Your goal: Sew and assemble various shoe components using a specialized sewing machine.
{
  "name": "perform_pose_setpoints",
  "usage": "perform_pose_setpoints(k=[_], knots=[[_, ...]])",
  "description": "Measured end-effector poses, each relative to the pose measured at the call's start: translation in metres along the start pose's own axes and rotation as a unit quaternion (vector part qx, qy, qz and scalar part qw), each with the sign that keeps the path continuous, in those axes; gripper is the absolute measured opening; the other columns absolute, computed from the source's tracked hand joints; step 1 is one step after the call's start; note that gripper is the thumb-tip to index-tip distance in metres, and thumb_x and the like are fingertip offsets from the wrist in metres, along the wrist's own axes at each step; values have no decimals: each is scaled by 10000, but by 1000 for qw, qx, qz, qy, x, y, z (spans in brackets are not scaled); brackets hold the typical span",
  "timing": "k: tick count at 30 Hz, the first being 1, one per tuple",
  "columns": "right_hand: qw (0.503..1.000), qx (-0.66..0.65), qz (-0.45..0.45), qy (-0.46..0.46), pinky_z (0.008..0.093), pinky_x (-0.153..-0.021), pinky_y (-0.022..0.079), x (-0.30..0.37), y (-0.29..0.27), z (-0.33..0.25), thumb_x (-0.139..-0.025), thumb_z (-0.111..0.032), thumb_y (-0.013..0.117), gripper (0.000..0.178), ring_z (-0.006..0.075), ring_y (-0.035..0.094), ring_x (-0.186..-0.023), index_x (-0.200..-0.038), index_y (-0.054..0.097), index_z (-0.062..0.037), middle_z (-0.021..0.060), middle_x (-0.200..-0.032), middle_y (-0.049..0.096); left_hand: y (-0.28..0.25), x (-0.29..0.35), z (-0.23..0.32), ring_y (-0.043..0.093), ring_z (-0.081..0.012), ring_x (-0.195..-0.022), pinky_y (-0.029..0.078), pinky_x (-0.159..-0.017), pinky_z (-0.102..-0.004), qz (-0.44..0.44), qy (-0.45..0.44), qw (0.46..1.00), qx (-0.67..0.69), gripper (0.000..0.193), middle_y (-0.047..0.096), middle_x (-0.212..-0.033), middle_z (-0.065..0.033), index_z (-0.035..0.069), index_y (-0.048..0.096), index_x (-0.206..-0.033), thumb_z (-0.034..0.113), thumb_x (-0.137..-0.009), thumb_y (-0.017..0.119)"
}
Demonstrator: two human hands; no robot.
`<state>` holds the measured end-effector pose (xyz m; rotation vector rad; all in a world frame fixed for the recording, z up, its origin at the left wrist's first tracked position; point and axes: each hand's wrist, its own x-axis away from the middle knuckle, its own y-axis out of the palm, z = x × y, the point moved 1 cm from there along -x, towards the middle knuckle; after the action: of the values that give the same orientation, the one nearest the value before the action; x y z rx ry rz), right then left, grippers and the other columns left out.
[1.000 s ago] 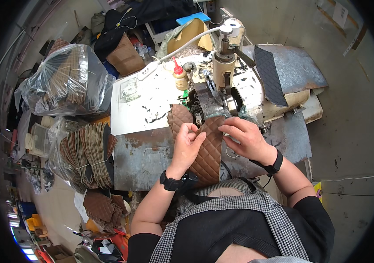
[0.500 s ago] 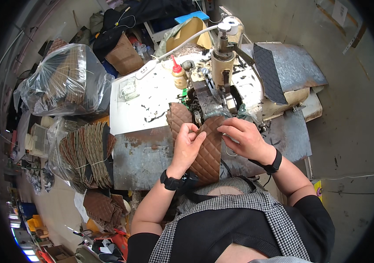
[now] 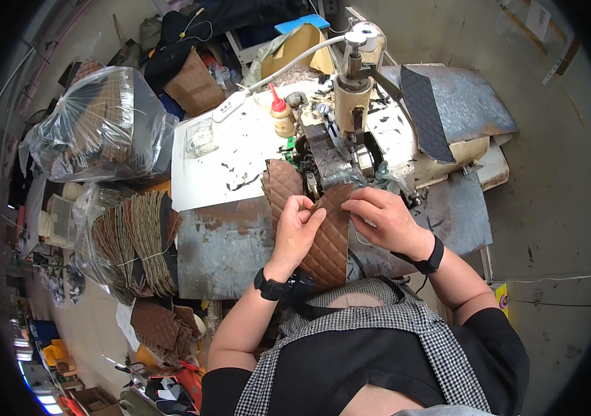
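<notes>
Pinching the brown quilted panel (image 3: pixel 328 246) by its left edge, your left hand (image 3: pixel 293 236) matches a second ago, as does your right hand (image 3: pixel 389 220), nearly closed on the opposite edge, though fingertip contact is partly hidden. The panel's upper end lies right at the machine (image 3: pixel 353 104).
</notes>
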<state>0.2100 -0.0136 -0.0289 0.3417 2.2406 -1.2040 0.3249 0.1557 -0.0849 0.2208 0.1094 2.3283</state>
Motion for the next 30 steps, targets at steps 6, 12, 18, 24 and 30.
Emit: perform_pose_setpoints(k=[6, 12, 18, 24, 30], knots=[[1000, 0, -4, 2, 358, -651, 505, 1, 3, 0, -692, -1, 662, 265, 271, 609, -770, -952, 616, -29, 87, -879, 576, -1, 0, -6, 571, -55, -763, 459, -656, -193, 5, 0, 1000, -12, 184, 637, -854, -50, 63, 421, -1024, 65, -941, 585], [1000, -5, -1, 3, 358, -645, 506, 2, 5, 1, -692, 3, 655, 254, 271, 609, -762, -942, 618, -28, 87, -869, 576, -2, 1, -10, 570, -55, -757, 458, -657, -193, 7, -8, 1000, -9, 184, 632, -845, -46, 62, 424, -1025, 66, -939, 587], [1000, -8, -1, 7, 357, -644, 506, 4, 6, 1, -692, 7, 648, 253, 271, 609, -759, -940, 618, -29, 88, -865, 576, -1, 2, -12, 566, -56, -753, 455, -663, -196, 6, -9, 1000, -5, 189, 628, -835, -43, 60, 430, -1028, 75, -937, 595], [1000, -15, -3, 12, 359, -647, 505, 5, 7, 0, -689, 11, 644, 257, 273, 608, -757, -942, 619, -32, 88, -866, 577, -2, 3, -15, 563, -53, -752, 450, -663, -194, 8, -15, 1000, -15, 188, 626, -834, -38, 58, 434, -1029, 76, -936, 596], [1000, -23, -5, 16, 362, -648, 503, 6, 9, -1, -685, 17, 638, 264, 277, 607, -755, -945, 619, -30, 90, -858, 571, -1, 3, -19, 554, -48, -739, 443, -654, -192, 11, -13, 1000, -18, 180, 620, -823, -29, 58, 439, -1026, 76, -937, 595]])
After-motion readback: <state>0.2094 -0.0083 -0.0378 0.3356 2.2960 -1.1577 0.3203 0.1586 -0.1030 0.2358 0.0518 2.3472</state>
